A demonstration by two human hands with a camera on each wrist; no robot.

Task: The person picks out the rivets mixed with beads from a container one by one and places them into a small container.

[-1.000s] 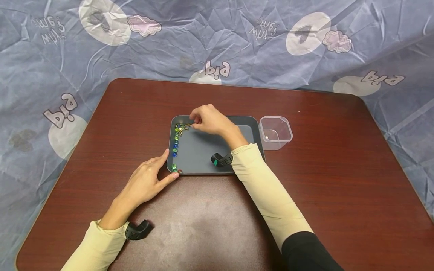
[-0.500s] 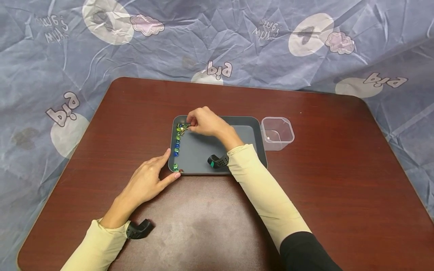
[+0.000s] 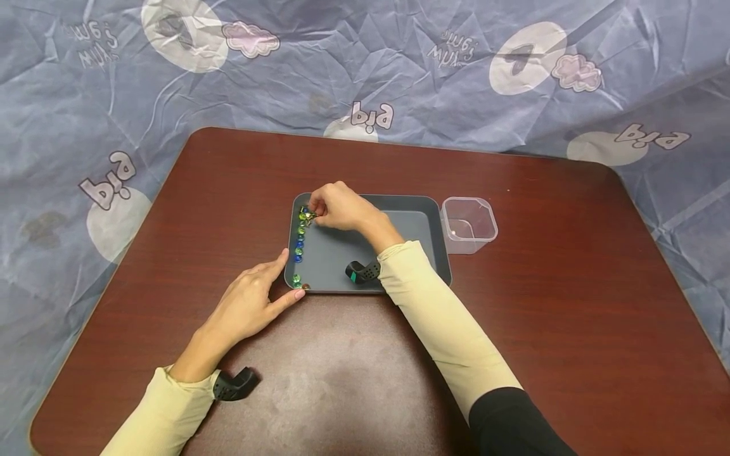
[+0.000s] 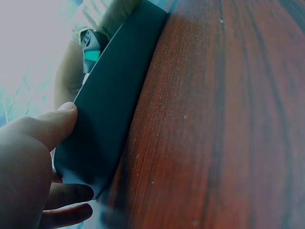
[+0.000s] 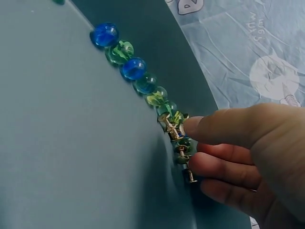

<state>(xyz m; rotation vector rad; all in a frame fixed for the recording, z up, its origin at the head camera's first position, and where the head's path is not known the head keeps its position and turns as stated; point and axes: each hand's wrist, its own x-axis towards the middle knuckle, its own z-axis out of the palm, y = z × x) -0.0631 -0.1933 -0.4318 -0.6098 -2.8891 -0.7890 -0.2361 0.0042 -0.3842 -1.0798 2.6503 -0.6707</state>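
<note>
Left hand [image 3: 248, 297] first: from my remote seat I have it straight-fingered and grasping nothing, thumb against the near rim and forefinger along the left side of the grey tray [image 3: 342, 263], straddling the corner. I would keep that pressure light and even, since a bumped tray could set its contents rolling. Just inside that corner lie a green marble [image 3: 296, 278] and a reddish-brown marble [image 3: 306, 287], apart from the row of glass marbles [image 5: 133, 68] along the left wall. At the row's far end, toward the far-left corner, brass pins [image 5: 172, 128] lie heaped among the glass, and my right hand [image 3: 341, 206] is at them with thumb and fingertips bent; I cannot tell whether a pin is grasped. To do this well, I judge, take one by its shaft from the edge of the heap, with the tips only; the pins look tangled, so a slow upward lift seems safer than a sideways drag against the marbles. Furthest right, close beside the tray, stands the clear box [image 3: 466, 247], a pale speck inside too small to name.
</note>
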